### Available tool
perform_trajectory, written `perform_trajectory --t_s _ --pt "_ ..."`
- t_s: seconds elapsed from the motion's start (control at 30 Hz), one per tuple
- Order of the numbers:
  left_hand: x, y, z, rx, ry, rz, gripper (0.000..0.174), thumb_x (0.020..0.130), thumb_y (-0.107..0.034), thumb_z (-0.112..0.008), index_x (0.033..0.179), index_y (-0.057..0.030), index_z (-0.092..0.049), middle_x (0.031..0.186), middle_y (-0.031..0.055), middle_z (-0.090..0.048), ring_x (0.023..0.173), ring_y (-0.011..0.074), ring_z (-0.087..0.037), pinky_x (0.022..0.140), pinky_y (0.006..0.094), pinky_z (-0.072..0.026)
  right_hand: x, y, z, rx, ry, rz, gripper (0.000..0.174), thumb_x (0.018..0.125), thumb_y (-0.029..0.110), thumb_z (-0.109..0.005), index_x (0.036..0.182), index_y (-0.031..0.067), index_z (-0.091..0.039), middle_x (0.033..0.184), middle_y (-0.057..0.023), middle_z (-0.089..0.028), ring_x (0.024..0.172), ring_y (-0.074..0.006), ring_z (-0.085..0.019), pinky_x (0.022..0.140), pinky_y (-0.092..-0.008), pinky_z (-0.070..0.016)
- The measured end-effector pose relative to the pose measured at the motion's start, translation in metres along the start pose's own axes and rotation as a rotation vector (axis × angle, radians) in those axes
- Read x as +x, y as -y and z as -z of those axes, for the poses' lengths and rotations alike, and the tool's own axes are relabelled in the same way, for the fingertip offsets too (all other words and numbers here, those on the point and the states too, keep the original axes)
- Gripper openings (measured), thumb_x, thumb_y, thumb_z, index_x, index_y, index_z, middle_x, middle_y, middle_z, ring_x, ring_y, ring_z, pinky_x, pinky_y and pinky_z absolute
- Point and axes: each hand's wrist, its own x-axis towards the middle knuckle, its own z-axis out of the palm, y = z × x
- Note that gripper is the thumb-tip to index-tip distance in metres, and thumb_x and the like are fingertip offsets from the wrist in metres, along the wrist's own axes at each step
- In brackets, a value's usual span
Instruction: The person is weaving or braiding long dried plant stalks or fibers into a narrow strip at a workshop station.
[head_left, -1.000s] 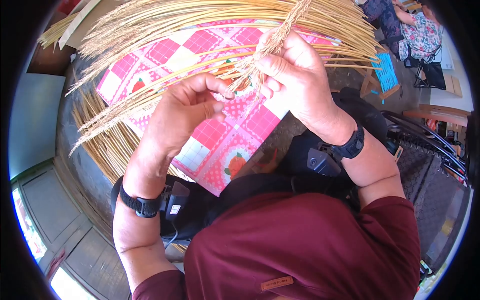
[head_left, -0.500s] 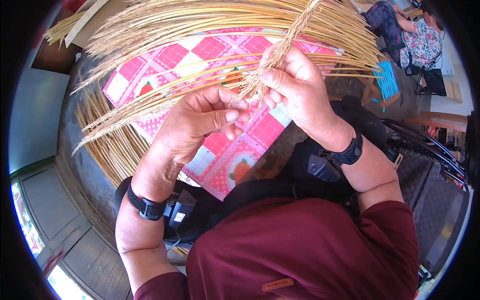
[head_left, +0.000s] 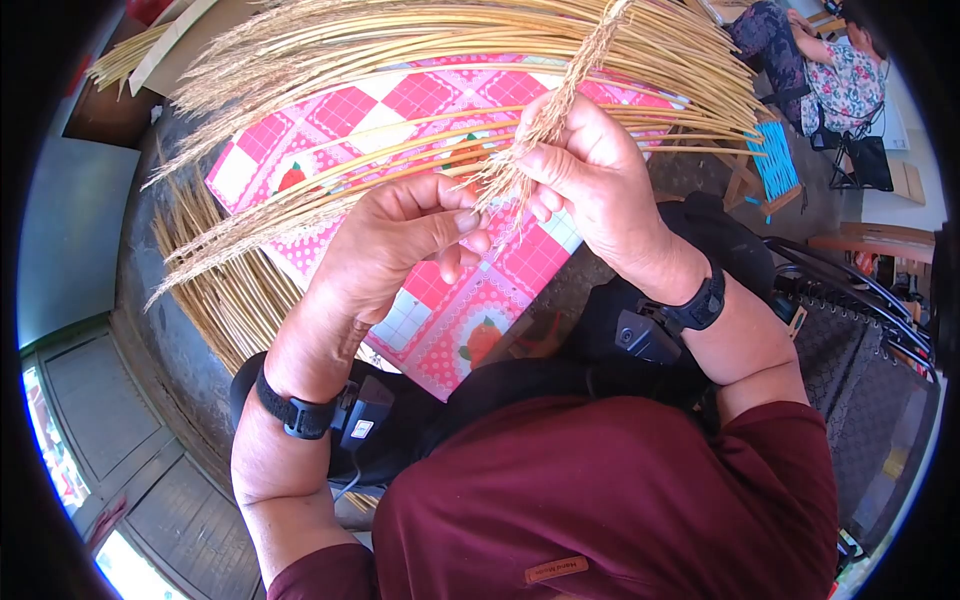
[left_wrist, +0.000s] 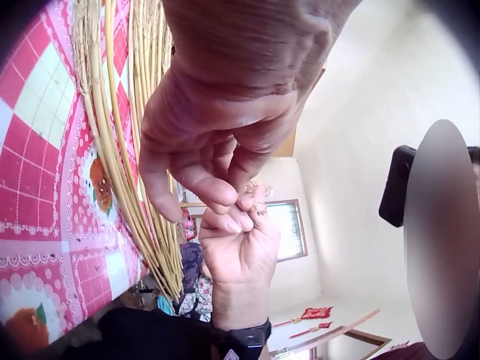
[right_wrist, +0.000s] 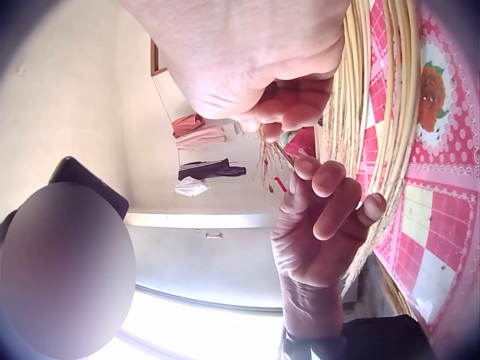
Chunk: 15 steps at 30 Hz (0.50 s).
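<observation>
Right hand (head_left: 590, 170) pinches the grass tuft (head_left: 560, 90) between fingertips — left hand (head_left: 385, 245) pinches its end.

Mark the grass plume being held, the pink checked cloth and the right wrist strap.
grass plume (head_left: 578, 68), head view, on the stalk above the grip.
pink checked cloth (head_left: 515, 258), head view, on a bare pink square near its lower edge.
right wrist strap (head_left: 703, 294), head view, on the middle of the black band.
</observation>
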Motion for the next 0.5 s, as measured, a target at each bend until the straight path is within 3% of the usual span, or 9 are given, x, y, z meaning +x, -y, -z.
perform_trajectory --t_s 0.23,0.33,0.5 --pt "0.001 -0.0004 -0.0057 0.148 -0.078 -0.116 0.006 0.087 -0.007 -0.056 0.085 -0.0025 -0.059 0.071 0.0029 -0.06 0.056 0.0058 -0.051 0.052 0.0189 -0.0418 -0.0014 0.0003 0.0011 -0.022 0.009 -0.028 0.013 0.088 0.003 -0.054 0.1 0.0026 -0.048 0.08 -0.0041 -0.053 0.057 -0.0077 -0.049 0.05 -0.0209 -0.0421" --pt "0.0012 -0.0023 -0.0055 0.271 -0.099 -0.125 0.005 0.087 -0.005 -0.054 0.083 -0.002 -0.057 0.071 0.0063 -0.061 0.059 0.0088 -0.056 0.048 0.019 -0.0424 -0.0025 -0.0028 0.0001 -0.029 0.008 -0.016 0.014 0.088 0.003 -0.055 0.1 0.0026 -0.048 0.081 -0.0042 -0.053 0.057 -0.0075 -0.049 0.05 -0.0206 -0.0422" --pt "0.0034 -0.0065 -0.0029 0.377 -0.151 -0.035 0.005 0.085 -0.005 -0.054 0.081 -0.0022 -0.056 0.066 0.0047 -0.059 0.055 0.0082 -0.055 0.044 0.0188 -0.0397 -0.0057 -0.0047 -0.0044 -0.046 0.028 0.016 0.015 0.087 0.003 -0.055 0.101 0.0027 -0.047 0.081 -0.0039 -0.053 0.058 -0.0071 -0.05 0.051 -0.0198 -0.042"
